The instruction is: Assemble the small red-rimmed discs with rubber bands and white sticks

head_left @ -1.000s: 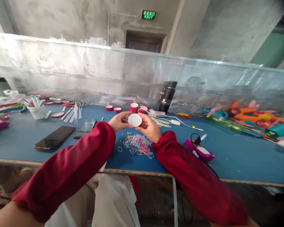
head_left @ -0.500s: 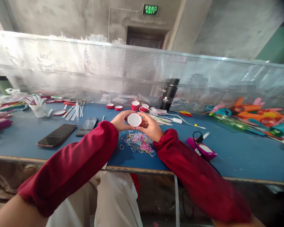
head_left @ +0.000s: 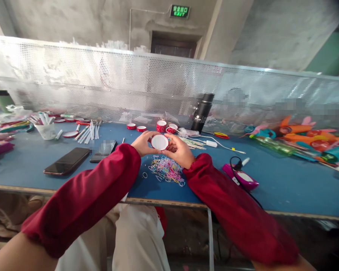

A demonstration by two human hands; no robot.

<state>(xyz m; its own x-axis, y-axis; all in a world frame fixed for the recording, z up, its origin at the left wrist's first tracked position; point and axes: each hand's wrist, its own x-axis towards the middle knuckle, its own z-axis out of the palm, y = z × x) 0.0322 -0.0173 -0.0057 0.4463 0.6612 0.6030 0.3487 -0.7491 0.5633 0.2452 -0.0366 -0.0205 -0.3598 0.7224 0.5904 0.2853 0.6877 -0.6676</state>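
Note:
Between my two hands is a small round red tin (head_left: 160,142), its white round face turned toward me. My left hand (head_left: 142,144) grips its left edge with thumb and fingers. On the opposite edge, my right hand (head_left: 179,150) pinches it the same way. Below the hands lies a loose pile of small coloured rubber bands (head_left: 167,169) on the blue table (head_left: 277,177). Just behind the hands stand similar red tins (head_left: 161,125) and two low red round pieces with white tops (head_left: 131,126).
Two dark phones (head_left: 67,161) lie to the left, beyond them white sticks (head_left: 86,132) and a cup of pens (head_left: 46,131). A black flask (head_left: 202,113) stands behind. To the right are a purple device with a cable (head_left: 240,177) and colourful balloon-like items (head_left: 313,137). A perforated metal screen (head_left: 124,86) backs the table.
The tin has tilted slightly between my hands, so its white face looks a little flatter. Both hands stay nearly in place, still holding it.

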